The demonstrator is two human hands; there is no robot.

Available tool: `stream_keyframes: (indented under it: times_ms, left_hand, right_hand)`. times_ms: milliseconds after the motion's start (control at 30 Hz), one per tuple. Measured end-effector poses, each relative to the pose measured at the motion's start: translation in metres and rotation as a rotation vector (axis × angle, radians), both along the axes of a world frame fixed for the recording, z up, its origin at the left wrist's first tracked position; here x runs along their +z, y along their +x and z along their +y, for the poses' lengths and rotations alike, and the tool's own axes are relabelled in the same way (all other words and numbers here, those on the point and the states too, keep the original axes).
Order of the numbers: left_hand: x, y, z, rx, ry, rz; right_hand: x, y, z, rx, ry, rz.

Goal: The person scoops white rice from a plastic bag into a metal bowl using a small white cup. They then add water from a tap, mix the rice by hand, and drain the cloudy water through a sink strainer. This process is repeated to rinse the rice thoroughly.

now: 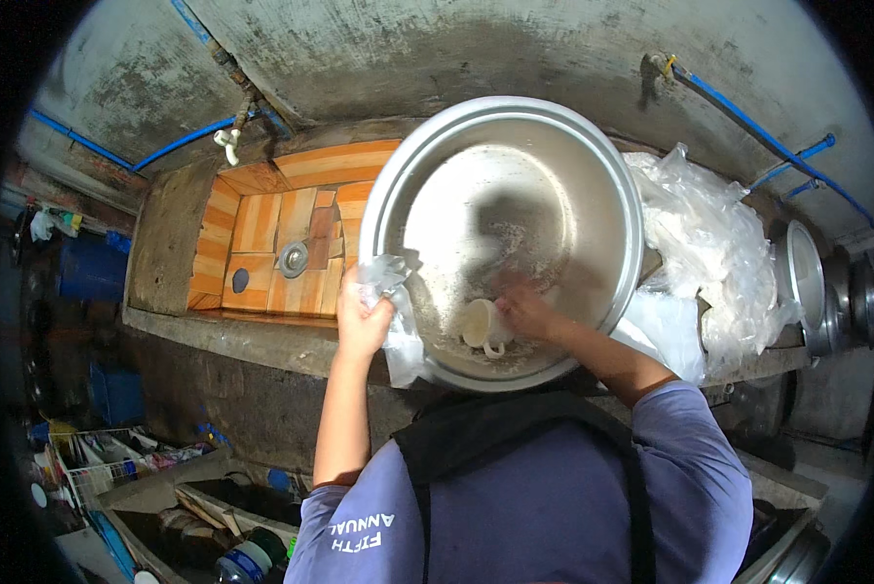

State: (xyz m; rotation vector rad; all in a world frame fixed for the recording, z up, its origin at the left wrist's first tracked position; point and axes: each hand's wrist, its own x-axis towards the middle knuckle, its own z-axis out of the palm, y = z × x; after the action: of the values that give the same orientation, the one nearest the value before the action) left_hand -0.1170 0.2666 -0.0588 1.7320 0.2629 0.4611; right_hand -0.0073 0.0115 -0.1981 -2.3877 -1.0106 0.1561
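Note:
A large aluminium basin (597,168) stands before me, its inside bright with a shadow and pale specks on the bottom. My left hand (364,314) is at the basin's left rim and grips a clear plastic bag (402,321), which hangs partly over the edge. Down inside the basin, my right hand (530,312) holds a pale mug (483,325) by its right side. The mug is tilted, its mouth towards the left and its small handle towards me. Whatever the mug contains is hard to make out, and the right fingertips are blurred in shadow.
Left of the basin lies a wood-patterned tiled sink (261,226) with a metal drain (293,260), below a white tap (227,142). Crumpled clear plastic bags (714,241) pile up on the right, beside metal pans (805,274). A wire rack (93,474) stands low at left.

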Motion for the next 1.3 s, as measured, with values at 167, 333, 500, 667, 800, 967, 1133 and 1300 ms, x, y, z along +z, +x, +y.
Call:
stream_keyframes:
  times_ms: [167,333,500,667,800,967,1133,1300]
  left_hand:
    - [0.01,-0.008,0.001,-0.005,0.07,0.042]
    - [0.015,-0.01,-0.007,-0.062,0.048,-0.024]
    - [0.013,-0.006,-0.003,-0.038,0.084,0.026]
    - [0.006,-0.007,-0.001,-0.048,0.114,-0.015]
    - [0.024,-0.002,-0.008,-0.067,0.199,0.035]
    - [0.007,-0.005,0.0,-0.039,0.059,0.001]
    - [0.017,0.002,-0.006,-0.123,0.142,-0.053]
    - [0.027,-0.001,-0.008,-0.101,0.208,0.014]
  right_hand:
    - [0.069,0.071,0.015,-0.091,0.293,0.224]
    - [0.03,0.071,0.046,-0.217,0.276,-0.76]
    - [0.057,0.035,0.068,0.725,0.285,-0.032]
    - [0.09,0.1,0.094,-0.299,0.26,-0.82]
    - [0.086,0.062,0.139,0.047,0.195,-0.231]
    - [0.085,-0.008,0.122,0.471,-0.194,0.1]
    - [0.063,0.075,0.098,-0.013,0.779,0.625]
    - [0.219,0.092,0.12,-0.4,2.111,1.52]
